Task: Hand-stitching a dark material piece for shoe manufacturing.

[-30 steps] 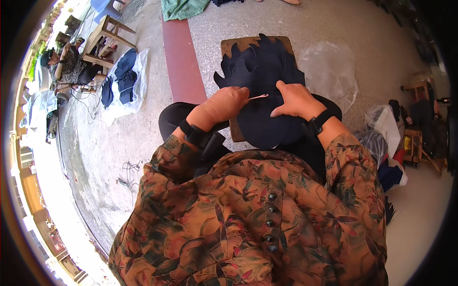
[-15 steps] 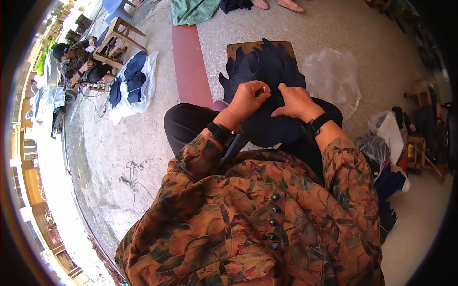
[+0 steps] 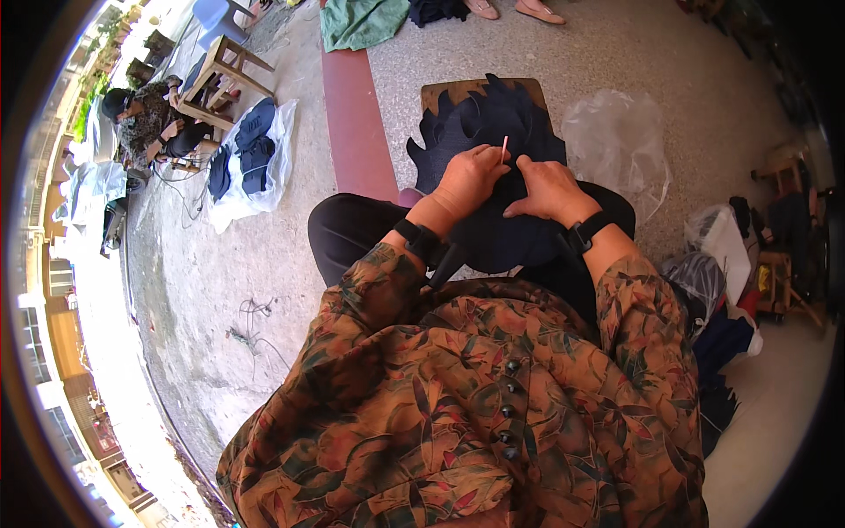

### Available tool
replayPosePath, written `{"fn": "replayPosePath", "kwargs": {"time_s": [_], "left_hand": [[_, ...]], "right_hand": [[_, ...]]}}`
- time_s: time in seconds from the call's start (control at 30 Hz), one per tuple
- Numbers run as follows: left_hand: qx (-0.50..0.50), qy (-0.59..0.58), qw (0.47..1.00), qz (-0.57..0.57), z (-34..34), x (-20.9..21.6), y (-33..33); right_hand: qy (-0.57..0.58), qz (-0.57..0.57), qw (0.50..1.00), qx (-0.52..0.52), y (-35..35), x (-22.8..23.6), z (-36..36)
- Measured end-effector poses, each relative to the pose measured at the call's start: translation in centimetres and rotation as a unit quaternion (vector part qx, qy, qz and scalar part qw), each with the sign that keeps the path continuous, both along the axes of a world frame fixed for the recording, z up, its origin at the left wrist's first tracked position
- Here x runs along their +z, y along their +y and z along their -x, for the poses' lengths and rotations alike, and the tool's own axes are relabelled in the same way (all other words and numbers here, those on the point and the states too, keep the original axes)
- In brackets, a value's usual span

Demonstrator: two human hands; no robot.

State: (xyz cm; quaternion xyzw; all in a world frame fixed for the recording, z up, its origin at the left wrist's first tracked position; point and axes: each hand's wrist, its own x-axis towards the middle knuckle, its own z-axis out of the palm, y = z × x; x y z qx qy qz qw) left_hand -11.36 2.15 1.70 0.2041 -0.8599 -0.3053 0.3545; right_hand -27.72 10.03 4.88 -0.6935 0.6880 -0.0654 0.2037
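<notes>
Nearest me is the patterned shirt [image 3: 440,396] of someone seated, whose facing I take as twelve o'clock. Just ahead, the left hand [image 3: 475,179] has its fingers pinching a thin pale stick [image 3: 505,150], held upright. Just right of it, the right hand [image 3: 556,191] rests on the jagged black cloth [image 3: 475,119], thumb and forefinger spread apart. That cloth lies at twelve o'clock, mostly covering a wooden counter [image 3: 536,91]. A clear plastic sheet [image 3: 616,145] lies at one o'clock on the floor. Farther off, a co-worker [image 3: 145,123] sits at ten o'clock, and a green cloth [image 3: 363,22] lies at eleven.
</notes>
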Motion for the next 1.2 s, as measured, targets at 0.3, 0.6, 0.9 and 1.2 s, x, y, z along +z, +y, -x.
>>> {"fn": "replayPosePath", "kwargs": {"time_s": [0.3, 0.6, 0.9, 1.2], "left_hand": [[-0.015, 0.018, 0.985, -0.172, 1.2, -0.2, -0.1], [0.063, 0.014, 0.997, -0.032, 0.7, -0.5, -1.1], [0.092, -0.004, 0.993, -0.071, -2.6, 0.1, -1.6], [0.075, -0.003, 0.971, -0.226, -4.0, -0.3, -1.7]], "right_hand": [[-0.012, 0.003, 1.000, -0.009, 0.0, 0.2, -0.2], [0.020, -0.038, 0.999, -0.015, -0.2, 1.2, -0.5], [0.031, -0.004, 1.000, 0.004, -0.2, 1.1, -0.8], [-0.145, 0.081, 0.984, -0.067, -1.2, -1.4, -3.8]]}}
